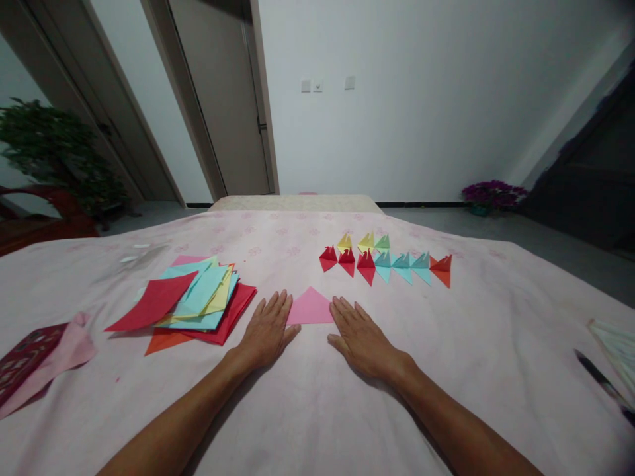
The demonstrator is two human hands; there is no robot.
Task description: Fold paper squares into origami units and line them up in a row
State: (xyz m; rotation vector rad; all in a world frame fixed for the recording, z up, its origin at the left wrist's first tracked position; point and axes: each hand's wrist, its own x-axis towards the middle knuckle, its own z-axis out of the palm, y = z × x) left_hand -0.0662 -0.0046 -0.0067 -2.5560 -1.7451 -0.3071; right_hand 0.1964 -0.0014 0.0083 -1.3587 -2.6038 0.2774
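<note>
A pink sheet of paper (311,308), folded into a triangle with its point away from me, lies flat on the cloth in front of me. My left hand (270,329) rests palm down on its left corner, fingers stretched out. On the opposite corner lies my right hand (358,336), also flat with its fingers extended. Both hands hide the triangle's side corners. Left of my left hand is a loose stack of coloured paper sheets (198,297). Beyond my right hand stand several folded paper cranes (366,264) in red, blue, yellow, green and orange.
A pale pink patterned cloth (317,410) covers the table. At the left edge lies a dark red packet (30,354) beside a pink cloth (74,350). A dark pen (598,375) lies at the right edge, near a pale booklet (615,347).
</note>
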